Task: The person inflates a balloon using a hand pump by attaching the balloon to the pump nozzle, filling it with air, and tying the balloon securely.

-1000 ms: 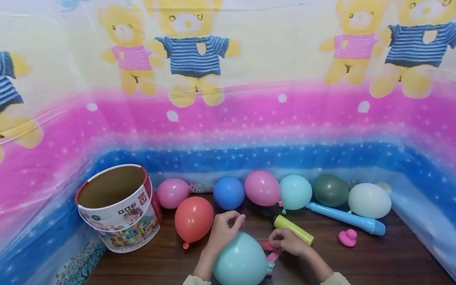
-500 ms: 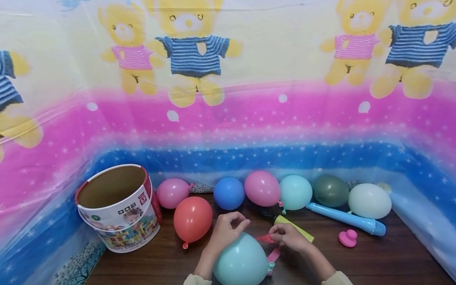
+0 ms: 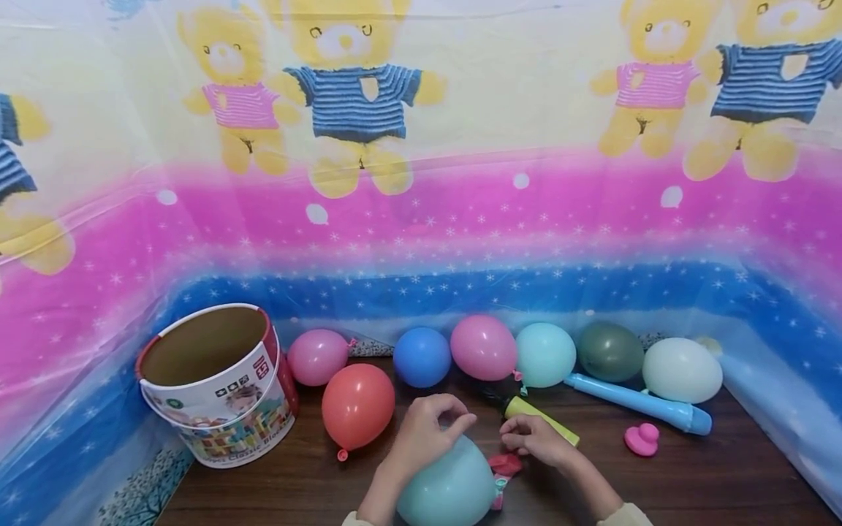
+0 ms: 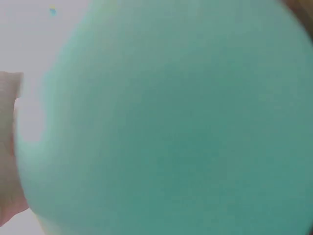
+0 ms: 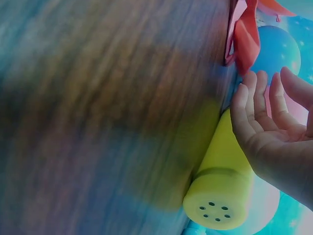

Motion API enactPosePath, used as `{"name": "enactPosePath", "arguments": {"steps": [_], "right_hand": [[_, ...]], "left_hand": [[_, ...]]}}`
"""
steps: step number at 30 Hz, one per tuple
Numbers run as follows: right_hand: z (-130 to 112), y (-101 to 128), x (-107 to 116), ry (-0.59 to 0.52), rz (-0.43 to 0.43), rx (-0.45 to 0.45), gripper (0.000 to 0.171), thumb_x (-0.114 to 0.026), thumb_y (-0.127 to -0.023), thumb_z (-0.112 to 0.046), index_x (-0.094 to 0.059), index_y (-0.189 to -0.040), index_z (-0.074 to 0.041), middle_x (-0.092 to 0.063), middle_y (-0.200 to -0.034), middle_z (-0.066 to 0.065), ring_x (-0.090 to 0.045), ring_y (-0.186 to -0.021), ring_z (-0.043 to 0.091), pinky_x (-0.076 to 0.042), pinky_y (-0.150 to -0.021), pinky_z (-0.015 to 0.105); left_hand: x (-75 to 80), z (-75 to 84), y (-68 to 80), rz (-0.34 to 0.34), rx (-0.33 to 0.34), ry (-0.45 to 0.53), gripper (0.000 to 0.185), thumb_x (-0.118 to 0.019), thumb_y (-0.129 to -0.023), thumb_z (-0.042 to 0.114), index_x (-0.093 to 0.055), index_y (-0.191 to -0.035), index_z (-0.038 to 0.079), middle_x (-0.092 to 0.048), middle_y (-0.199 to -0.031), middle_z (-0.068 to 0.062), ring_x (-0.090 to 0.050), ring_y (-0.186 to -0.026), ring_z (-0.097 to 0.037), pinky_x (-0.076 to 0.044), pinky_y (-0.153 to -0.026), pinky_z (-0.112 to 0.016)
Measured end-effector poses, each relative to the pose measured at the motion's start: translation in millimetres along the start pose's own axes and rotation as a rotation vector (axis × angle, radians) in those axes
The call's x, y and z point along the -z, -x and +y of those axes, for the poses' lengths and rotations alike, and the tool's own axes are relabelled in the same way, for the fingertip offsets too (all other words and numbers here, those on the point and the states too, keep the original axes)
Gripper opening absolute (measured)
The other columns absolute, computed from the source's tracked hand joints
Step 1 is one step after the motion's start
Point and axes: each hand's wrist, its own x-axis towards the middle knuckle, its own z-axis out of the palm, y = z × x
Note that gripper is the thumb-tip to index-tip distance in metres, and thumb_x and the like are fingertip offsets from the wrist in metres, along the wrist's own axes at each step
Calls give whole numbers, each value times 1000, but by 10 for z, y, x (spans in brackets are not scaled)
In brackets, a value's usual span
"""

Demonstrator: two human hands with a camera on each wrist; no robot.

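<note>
A big mint-green balloon [image 3: 447,486] sits at the front of the table and fills most of the left wrist view. My left hand [image 3: 427,431] rests against its upper left side with the fingers loosely bent. Just right of its knot lies a limp red balloon [image 3: 505,463], with an uninflated pink balloon [image 3: 498,502] below. Close above these, my right hand [image 3: 534,438] has relaxed fingers and holds nothing. In the right wrist view its fingertips are right below the red balloon's hanging end. Beside this hand lies a yellow-green balloon pump [image 5: 220,181], partly covered by it in the head view.
A picture-printed bucket [image 3: 220,387] stands at the left, near an inflated red balloon [image 3: 358,405]. Several inflated balloons line the back, including a blue one [image 3: 422,356]. A light-blue tube [image 3: 638,402] and a pink duck-like toy [image 3: 642,440] lie at the right.
The right thumb and fingers, earlier pinching the limp red balloon, have let it go beside the mint balloon's knot. The left hand has shifted slightly right, along with the mint balloon.
</note>
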Motion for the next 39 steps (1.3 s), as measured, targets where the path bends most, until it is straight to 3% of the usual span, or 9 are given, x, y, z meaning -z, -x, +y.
{"name": "enactPosePath", "arguments": {"steps": [7,13,18,21,25,30,33,35,39], "right_hand": [[-8,25,37,-48,-13,39,30,-62,-93,-14,-59,-113,8,-65,-101,10,-60,-89,14,-56,-79,35],[16,43,26,-53,4,71,29,-63,-93,-13,-59,-111,10,-66,-97,7,-60,-88,13,-55,-75,32],[48,46,34,-67,12,46,32,-63,-93,-15,-58,-112,10,-65,-96,6,-61,-85,13,-55,-75,33],[18,49,61,-58,32,19,33,-64,-93,-18,-59,-113,7,-64,-101,9,-60,-87,14,-56,-79,36],[-32,51,105,-62,74,5,32,-64,-94,-19,-60,-114,5,-64,-107,13,-62,-90,15,-56,-82,39],[-52,67,187,-86,118,24,33,-63,-94,-19,-59,-114,8,-64,-105,15,-65,-91,16,-57,-87,42],[-50,90,232,-87,130,45,35,-62,-95,-20,-58,-114,8,-66,-104,17,-66,-93,19,-56,-89,44],[-43,103,254,-88,143,54,35,-63,-95,-21,-59,-113,8,-67,-105,18,-67,-95,20,-56,-90,45],[-25,110,292,-85,165,58,34,-63,-95,-24,-59,-112,5,-67,-107,16,-68,-94,19,-56,-89,45]], "left_hand": [[-240,231,94,-107,-112,230,14,-66,-93,17,-72,-90,5,-72,-82,-10,-59,-76,2,-55,-74,-19],[-454,348,188,-306,-45,388,19,-65,-94,18,-71,-94,0,-69,-82,-19,-51,-72,9,-50,-69,-13],[-588,434,243,-508,47,350,20,-62,-96,22,-70,-97,4,-69,-84,-5,-51,-74,11,-49,-71,-11],[-615,447,244,-574,78,204,19,-63,-95,28,-71,-96,12,-65,-78,9,-51,-71,11,-49,-69,-11],[-599,384,209,-490,2,-122,17,-64,-94,36,-71,-94,21,-62,-73,16,-50,-63,8,-45,-62,-11],[-648,261,181,-71,-300,-743,24,-68,-89,37,-66,-73,20,-55,-58,10,-44,-48,-1,-26,-45,-13],[-683,233,176,103,-402,-871,30,-70,-88,35,-59,-65,20,-49,-52,9,-39,-42,-4,-18,-41,-15],[-688,243,173,44,-430,-799,31,-66,-91,32,-57,-64,20,-42,-49,11,-33,-40,-1,-16,-41,-14],[-666,280,165,-263,-339,-535,40,-51,-101,32,-56,-64,19,-31,-49,12,-25,-40,3,-19,-40,-10]]}}
